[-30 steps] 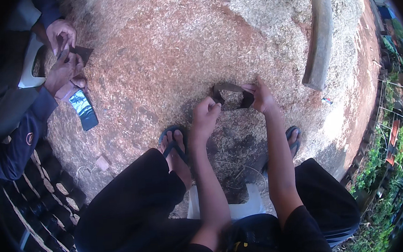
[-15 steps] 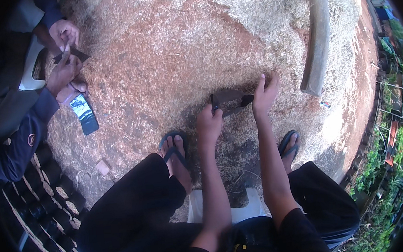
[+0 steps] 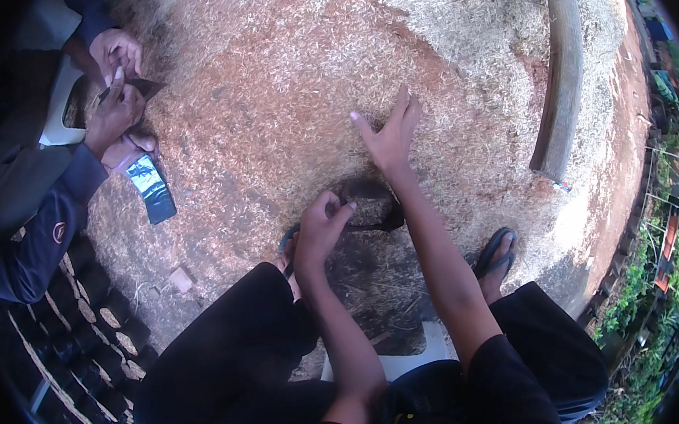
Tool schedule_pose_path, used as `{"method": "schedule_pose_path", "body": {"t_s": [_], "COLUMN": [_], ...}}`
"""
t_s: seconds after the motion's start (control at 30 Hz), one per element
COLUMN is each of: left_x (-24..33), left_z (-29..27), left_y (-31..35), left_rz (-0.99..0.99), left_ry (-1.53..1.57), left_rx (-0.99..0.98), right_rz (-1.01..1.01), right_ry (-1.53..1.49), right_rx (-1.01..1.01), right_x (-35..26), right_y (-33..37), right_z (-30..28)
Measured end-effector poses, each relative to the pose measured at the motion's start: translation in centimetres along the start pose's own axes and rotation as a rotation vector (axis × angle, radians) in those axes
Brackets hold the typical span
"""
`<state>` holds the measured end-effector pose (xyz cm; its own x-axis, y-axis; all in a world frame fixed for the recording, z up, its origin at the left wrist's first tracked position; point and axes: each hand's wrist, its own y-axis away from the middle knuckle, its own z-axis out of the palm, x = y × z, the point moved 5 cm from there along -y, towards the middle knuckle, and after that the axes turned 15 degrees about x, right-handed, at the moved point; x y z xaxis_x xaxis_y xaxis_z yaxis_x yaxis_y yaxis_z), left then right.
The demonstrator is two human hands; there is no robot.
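Observation:
A small black plastic bag [image 3: 392,222] hangs with its mouth spread between my forearms, above the husk-strewn ground. My left hand [image 3: 319,233] is closed at the bag's near-left rim, thumb and fingers drawn together on its edge. My right hand [image 3: 394,137] is held out beyond the bag with thumb and fingers spread, holding nothing. Its wrist is close to the bag's right side; whether it touches cannot be made out. How far down the bag reaches is hard to see against the dark ground.
At the left a co-worker's hands [image 3: 116,110] hold a dark plastic piece [image 3: 148,87]. A shiny dark rectangular stack [image 3: 152,191] lies below them. Filled black bags [image 3: 85,328] stand in rows at lower left. A thick pole [image 3: 560,75] lies at right. I sit on a white stool [image 3: 415,361].
My right hand has swung left and farther out, past the bag's side. My left hand has moved left and nearer me, and the bag's mouth has widened and turned.

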<state>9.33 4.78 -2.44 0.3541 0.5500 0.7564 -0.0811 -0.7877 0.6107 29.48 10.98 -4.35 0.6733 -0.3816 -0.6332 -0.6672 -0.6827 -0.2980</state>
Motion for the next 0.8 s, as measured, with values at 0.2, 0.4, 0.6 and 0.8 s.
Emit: {"method": "schedule_pose_path", "body": {"t_s": [0.2,0.4,0.6,0.8], "left_x": [0.0,1.2,2.7,3.4], "left_z": [0.4,1.0,3.1,5.4], "left_y": [0.0,-1.1,-2.0,-2.4], "left_rz": [0.092,0.419,0.633,0.371], "left_ry": [-0.045,-0.094,-0.125,0.1], "left_rx": [0.079,0.416,0.384,0.142], "right_rz": [-0.427,-0.602,-0.44,0.278], "right_ry": [0.311,0.265,0.186,-0.353], "right_rx": [-0.186,-0.233,-0.296,-0.04], "right_x": [0.2,1.5,3.6,8.6], "right_y": [1.0,0.7,-0.7,-2.7], "right_z": [-0.2,-1.5,-3.9,-10.0]}}
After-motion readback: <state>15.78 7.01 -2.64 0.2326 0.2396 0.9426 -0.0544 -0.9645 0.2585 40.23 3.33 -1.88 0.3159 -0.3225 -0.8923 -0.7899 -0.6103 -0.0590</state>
